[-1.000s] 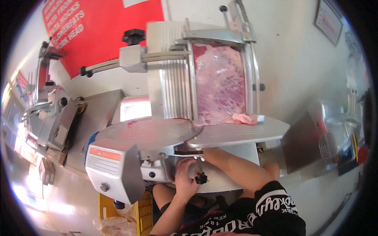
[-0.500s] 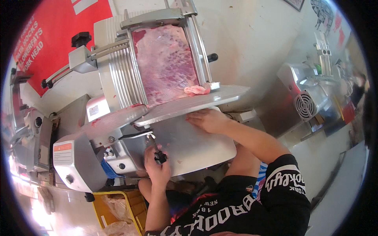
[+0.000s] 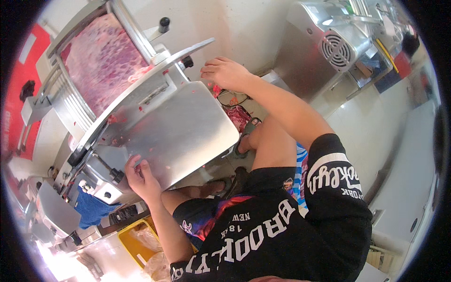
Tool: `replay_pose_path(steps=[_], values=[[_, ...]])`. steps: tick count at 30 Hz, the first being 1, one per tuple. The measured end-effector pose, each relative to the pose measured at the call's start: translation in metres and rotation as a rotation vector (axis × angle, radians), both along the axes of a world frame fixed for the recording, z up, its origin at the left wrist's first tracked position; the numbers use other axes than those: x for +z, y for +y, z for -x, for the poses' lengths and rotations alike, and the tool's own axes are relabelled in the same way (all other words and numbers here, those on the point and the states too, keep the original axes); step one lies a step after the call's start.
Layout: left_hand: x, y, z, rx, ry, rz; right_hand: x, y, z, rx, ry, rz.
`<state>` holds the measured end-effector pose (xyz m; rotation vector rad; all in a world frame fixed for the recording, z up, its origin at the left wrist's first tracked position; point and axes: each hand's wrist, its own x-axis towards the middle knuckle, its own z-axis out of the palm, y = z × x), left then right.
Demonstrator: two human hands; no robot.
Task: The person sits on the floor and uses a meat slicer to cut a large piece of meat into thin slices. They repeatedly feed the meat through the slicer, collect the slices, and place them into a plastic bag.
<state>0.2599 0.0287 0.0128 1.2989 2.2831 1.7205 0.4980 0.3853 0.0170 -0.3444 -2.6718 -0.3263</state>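
L hand [image 3: 142, 178] at nr edge of metal slicer [image 3: 188, 129], just beside blk knob [image 3: 116, 176]; grip apart, thumb clear of fingers, can't tell if touching slicer. R hand [image 3: 225, 74] hangs past slicer's R end, nr 2nd blk knob [image 3: 187, 62]; grip apart, fingers loosely bent. Red-&-wht meat slab [image 3: 103, 56] lies up on slicer, upper L. Farther R: vented metal machine [image 3: 319, 40].

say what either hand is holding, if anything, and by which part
Nothing is visibly held: the left hand is beside a black knob on the slicer, not gripping it; the right hand looks empty too.
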Motion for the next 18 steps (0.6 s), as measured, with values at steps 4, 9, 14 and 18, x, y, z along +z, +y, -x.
replay_pose_path(steps=[4, 9, 14, 18], values=[[0.003, 0.0, -0.003, 0.053, 0.012, 0.063, 0.013, -0.013, 0.006, -0.261, -0.318, 0.167], [-0.002, 0.001, 0.002, 0.06, 0.021, 0.09, -0.037, -0.001, 0.011, -0.167, 0.043, 0.223], [0.0, 0.002, -0.007, 0.078, -0.025, 0.081, -0.068, -0.012, 0.024, -0.168, 0.188, 0.733], [-0.003, -0.003, 0.005, 0.078, -0.09, 0.061, -0.115, -0.031, 0.043, -0.143, 0.174, 1.043]])
